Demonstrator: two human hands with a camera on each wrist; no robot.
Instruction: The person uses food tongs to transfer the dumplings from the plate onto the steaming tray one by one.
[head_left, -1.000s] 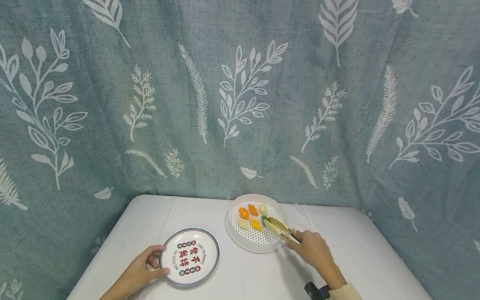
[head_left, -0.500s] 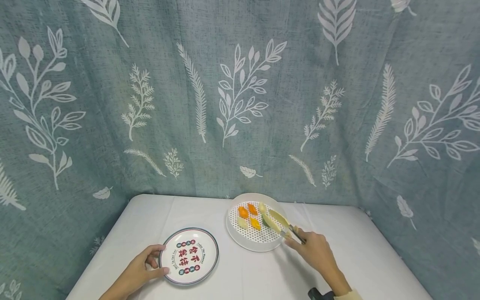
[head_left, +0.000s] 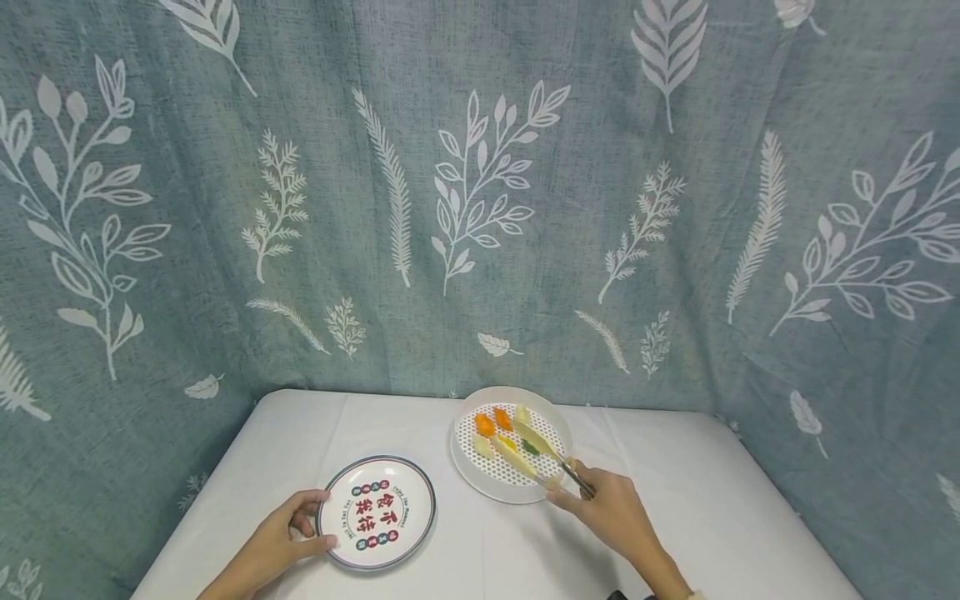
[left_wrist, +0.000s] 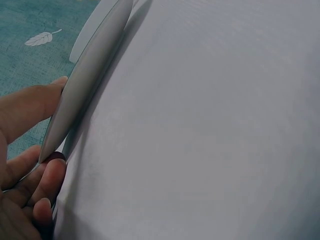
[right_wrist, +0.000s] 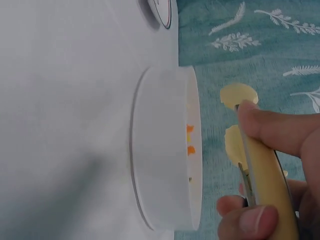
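Observation:
My left hand grips the left rim of a white plate with a dark edge line and red lettering. In the left wrist view the plate appears side-on, tilted, with fingers at its edge. My right hand holds pale-yellow-tipped tongs, their tips apart, over a round white perforated strainer tray. The tongs overlap a yellow piece there. Around it lie orange pieces, pale pieces and a green piece. The right wrist view has the tongs above the tray's rim.
A white cloth covers the table. Behind it and at both sides hangs a teal curtain with white leaf prints. The tray's outer wall stands high in the right wrist view.
The tongs have moved left from the green piece to over the yellow one, and the green piece is uncovered. The left hand and plate stay in place.

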